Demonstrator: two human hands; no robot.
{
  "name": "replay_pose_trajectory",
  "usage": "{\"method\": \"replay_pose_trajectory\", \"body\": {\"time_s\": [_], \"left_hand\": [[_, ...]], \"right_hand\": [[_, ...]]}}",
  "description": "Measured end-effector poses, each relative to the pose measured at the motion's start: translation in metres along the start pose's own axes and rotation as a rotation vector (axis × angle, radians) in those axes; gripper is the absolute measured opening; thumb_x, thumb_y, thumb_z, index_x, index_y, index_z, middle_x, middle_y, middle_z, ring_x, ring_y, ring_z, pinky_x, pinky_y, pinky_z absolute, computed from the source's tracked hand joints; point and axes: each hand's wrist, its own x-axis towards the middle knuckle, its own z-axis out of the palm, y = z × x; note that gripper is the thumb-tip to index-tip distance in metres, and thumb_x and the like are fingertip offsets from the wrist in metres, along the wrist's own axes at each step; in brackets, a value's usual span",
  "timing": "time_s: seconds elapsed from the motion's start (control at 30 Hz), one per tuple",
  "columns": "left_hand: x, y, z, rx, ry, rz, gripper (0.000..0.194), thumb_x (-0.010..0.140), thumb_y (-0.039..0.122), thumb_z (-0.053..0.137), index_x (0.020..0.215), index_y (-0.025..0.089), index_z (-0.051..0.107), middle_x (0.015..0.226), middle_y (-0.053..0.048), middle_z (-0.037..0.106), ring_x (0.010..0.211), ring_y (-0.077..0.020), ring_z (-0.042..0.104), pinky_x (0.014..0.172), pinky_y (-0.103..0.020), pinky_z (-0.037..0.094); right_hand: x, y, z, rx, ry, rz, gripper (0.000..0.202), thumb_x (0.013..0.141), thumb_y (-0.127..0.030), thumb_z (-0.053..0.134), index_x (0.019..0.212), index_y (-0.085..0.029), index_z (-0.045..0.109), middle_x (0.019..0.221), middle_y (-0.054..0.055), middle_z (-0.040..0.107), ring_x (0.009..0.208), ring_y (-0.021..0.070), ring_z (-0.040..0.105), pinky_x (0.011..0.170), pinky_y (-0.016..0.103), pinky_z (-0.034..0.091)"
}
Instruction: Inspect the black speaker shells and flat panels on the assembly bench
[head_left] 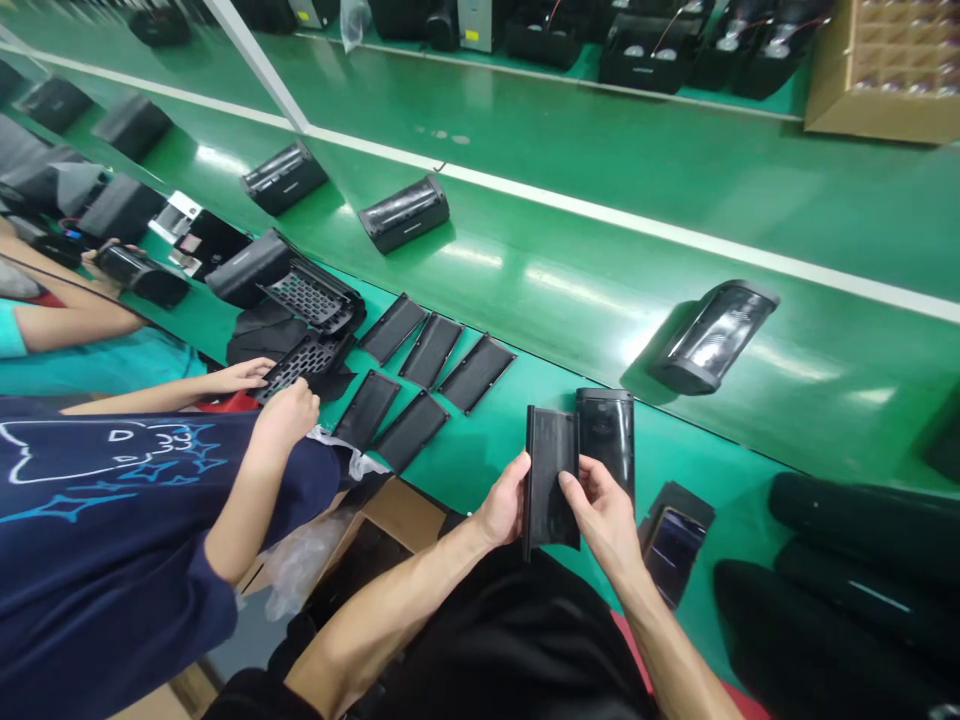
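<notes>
Between my two hands is a black rectangular speaker-grille-like panel (553, 480), tilted up over the near edge of the green table. My left hand (506, 500) grips its left long edge. My right hand (604, 505) holds the right side, thumb lying on the panel's face and fingers behind the edge. Just behind my right hand stands a glossy black speaker-like housing (606, 425), partly covered by that hand. Several similar black panels (431, 350) lie on the table to the left.
A phone (675, 545) lies right of my right hand, near large black cases (825, 600). Black housings (720, 335) sit on the green conveyor (555, 290). At left, a co-worker's hands (289, 410) hold a perforated black part (307, 360). An open carton (405, 510) stands below the table.
</notes>
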Motion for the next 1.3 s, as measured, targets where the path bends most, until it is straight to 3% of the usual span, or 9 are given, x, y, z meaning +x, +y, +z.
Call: {"method": "replay_pose_trajectory", "body": {"time_s": [0.13,0.33,0.5,0.7,0.87,0.97,1.13,1.23,1.3], "left_hand": [[-0.001,0.002,-0.003,0.008,-0.006,-0.028,0.074,0.093,0.070,0.058,0.126,0.006,0.073,0.114,-0.021,0.080,0.112,-0.0374,0.075,0.105,-0.046,0.054],[-0.010,0.017,-0.012,-0.028,0.001,-0.051,0.082,0.090,0.077,0.057,0.128,0.006,0.070,0.117,-0.023,0.078,0.092,-0.0362,0.079,0.082,-0.045,0.061],[-0.017,0.031,-0.015,-0.006,0.029,-0.031,0.080,0.090,0.077,0.057,0.127,0.007,0.071,0.114,-0.020,0.079,0.093,-0.0355,0.079,0.079,-0.043,0.062],[-0.025,0.045,-0.015,0.104,0.055,0.035,0.079,0.096,0.079,0.037,0.123,0.014,0.075,0.111,-0.014,0.080,0.092,-0.0362,0.078,0.076,-0.043,0.059],[-0.030,0.052,-0.022,0.100,0.030,0.070,0.082,0.096,0.080,0.035,0.122,0.014,0.075,0.106,-0.013,0.080,0.091,-0.0352,0.078,0.080,-0.044,0.059],[-0.032,0.052,-0.027,0.019,0.013,0.105,0.082,0.094,0.079,0.045,0.123,0.008,0.072,0.109,-0.020,0.079,0.090,-0.0359,0.079,0.080,-0.044,0.061],[-0.033,0.051,-0.030,-0.022,0.012,0.168,0.085,0.091,0.078,0.054,0.127,0.003,0.070,0.114,-0.024,0.078,0.099,-0.0398,0.078,0.087,-0.047,0.061],[-0.033,0.052,-0.026,-0.024,0.011,0.197,0.091,0.088,0.080,0.057,0.137,0.004,0.065,0.121,-0.025,0.076,0.110,-0.0426,0.074,0.094,-0.051,0.059],[-0.033,0.052,-0.023,0.000,-0.012,0.204,0.096,0.086,0.084,0.054,0.140,0.005,0.064,0.121,-0.025,0.076,0.114,-0.0440,0.072,0.096,-0.052,0.058]], "right_hand": [[0.000,-0.011,-0.011,-0.008,0.086,-0.033,0.057,0.083,-0.060,0.081,0.125,-0.023,0.069,0.115,0.011,0.077,0.101,0.0299,0.072,0.091,0.046,0.058],[0.024,-0.008,-0.072,-0.225,0.485,-0.064,0.070,0.083,-0.069,0.072,0.130,-0.017,0.067,0.123,0.017,0.070,0.116,0.0357,0.066,0.102,0.052,0.053],[0.045,0.026,-0.095,-0.356,0.464,0.051,0.099,0.077,-0.076,0.071,0.152,-0.014,0.052,0.153,0.024,0.053,0.139,0.0431,0.052,0.116,0.058,0.041],[0.051,0.049,-0.077,-0.277,0.272,0.064,0.085,0.077,-0.076,0.071,0.139,-0.019,0.064,0.139,0.018,0.065,0.126,0.0375,0.063,0.110,0.052,0.048],[0.062,0.056,-0.061,-0.244,0.146,0.089,0.107,0.069,-0.078,0.076,0.148,-0.010,0.054,0.128,0.021,0.068,0.105,0.0353,0.070,0.093,0.050,0.058],[0.068,0.058,-0.034,-0.243,0.055,0.089,0.117,0.066,-0.073,0.080,0.158,-0.011,0.044,0.139,0.023,0.063,0.113,0.0379,0.069,0.097,0.051,0.056],[0.059,0.046,0.035,-0.452,0.034,-0.012,0.117,0.081,-0.064,0.068,0.171,-0.012,0.014,0.160,0.028,0.044,0.142,0.0448,0.051,0.112,0.060,0.044],[0.049,0.038,0.059,-0.571,0.100,-0.065,0.110,0.086,-0.066,0.058,0.172,-0.014,0.012,0.165,0.029,0.033,0.147,0.0488,0.044,0.109,0.064,0.046],[0.046,0.036,0.059,-0.615,0.127,-0.099,0.104,0.086,-0.067,0.055,0.170,-0.016,0.021,0.168,0.027,0.029,0.149,0.0497,0.041,0.108,0.065,0.046]]}}
